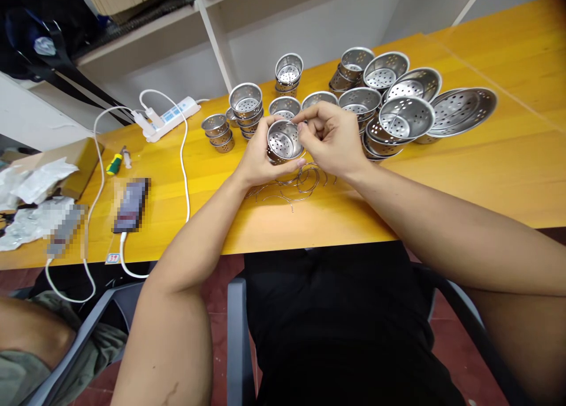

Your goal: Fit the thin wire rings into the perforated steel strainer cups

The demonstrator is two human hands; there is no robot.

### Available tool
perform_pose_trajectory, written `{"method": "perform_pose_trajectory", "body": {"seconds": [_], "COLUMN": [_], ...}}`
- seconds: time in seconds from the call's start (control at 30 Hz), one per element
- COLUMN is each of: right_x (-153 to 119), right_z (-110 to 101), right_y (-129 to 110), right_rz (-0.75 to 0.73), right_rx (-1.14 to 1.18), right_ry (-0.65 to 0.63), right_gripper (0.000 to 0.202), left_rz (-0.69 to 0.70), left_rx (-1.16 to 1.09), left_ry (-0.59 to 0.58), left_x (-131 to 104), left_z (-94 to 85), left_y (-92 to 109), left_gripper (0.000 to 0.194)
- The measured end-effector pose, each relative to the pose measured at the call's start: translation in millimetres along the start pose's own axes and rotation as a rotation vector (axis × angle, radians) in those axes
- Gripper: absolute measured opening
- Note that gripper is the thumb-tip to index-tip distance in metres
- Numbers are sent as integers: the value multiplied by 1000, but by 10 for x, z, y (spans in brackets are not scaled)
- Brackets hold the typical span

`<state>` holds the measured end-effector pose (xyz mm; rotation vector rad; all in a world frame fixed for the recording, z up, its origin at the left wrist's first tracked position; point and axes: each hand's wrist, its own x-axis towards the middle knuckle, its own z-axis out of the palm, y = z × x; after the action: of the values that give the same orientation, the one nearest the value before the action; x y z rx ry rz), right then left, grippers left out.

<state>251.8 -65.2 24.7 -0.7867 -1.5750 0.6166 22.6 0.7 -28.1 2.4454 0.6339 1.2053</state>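
A small perforated metal cup [283,139] is tilted with its mouth toward me, above the front part of the table. My left hand [262,158] wraps round its left side and underside, thumb along the bottom. At the cup's right rim, my right hand [331,134] has thumb and forefinger pinched together; whatever lies between them is too small to make out. Several thin bent metal wires [305,182] lie loose on the table just below the hands. Behind the cup stand more perforated cups [285,107], partly hidden by my fingers.
Stacks of perforated cups [246,102] and wider bowls [407,118] line the yellow table [495,176]. To the left are a power strip [172,118] with white cables, a green-handled screwdriver [115,163], a phone [131,205] and plastic wrapping [38,220]. Another person's leg [35,332] shows at lower left.
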Motion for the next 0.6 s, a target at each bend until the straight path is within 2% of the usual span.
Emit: {"method": "perform_pose_trajectory", "body": {"seconds": [0.17, 0.33, 0.47, 0.6], "right_x": [-13, 31, 70, 69], "right_z": [-49, -84, -103, -100], "right_y": [-105, -146, -113, -88], "right_rz": [-50, -46, 21, 17], "right_rx": [58, 127, 134, 138], "right_ry": [-135, -201, -200, -258], "right_gripper": [54, 53, 62, 61], "left_rz": [-41, -60, -78, -38], "left_rx": [-47, -116, -136, -178], "left_ry": [34, 28, 38, 20], "left_x": [6, -1, -1, 15], "left_z": [-58, -168, -176, -141], "left_y": [-82, -190, -157, -78], "left_gripper": [108, 104, 103, 102]}}
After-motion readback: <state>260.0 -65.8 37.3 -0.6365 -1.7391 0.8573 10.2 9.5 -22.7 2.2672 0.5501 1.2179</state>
